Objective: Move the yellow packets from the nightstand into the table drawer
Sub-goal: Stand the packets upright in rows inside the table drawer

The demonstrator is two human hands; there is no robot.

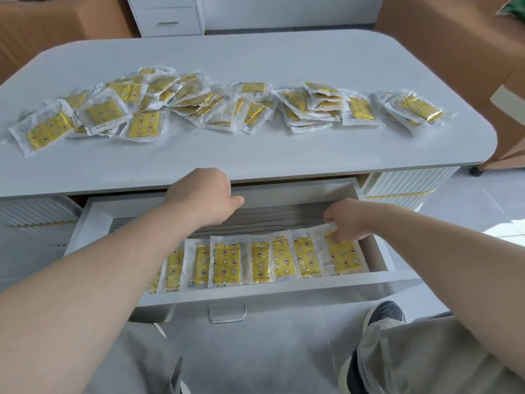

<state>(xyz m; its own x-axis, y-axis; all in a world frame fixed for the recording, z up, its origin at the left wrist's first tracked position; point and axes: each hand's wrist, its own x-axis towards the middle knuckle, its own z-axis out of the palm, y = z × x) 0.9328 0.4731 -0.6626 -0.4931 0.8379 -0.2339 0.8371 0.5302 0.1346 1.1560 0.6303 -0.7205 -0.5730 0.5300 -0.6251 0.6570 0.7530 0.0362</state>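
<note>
Head view: right hand pinches a yellow packet in the drawer; left hand curled, grip unclear.

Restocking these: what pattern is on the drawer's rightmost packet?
The packet is yellow with stars, moons, flowers; head view.

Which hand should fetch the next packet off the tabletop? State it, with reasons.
Left. The left hand hovers by the table edge, nearest the tabletop packets, holding nothing visible. The right hand pinches a packet in the drawer.
</note>
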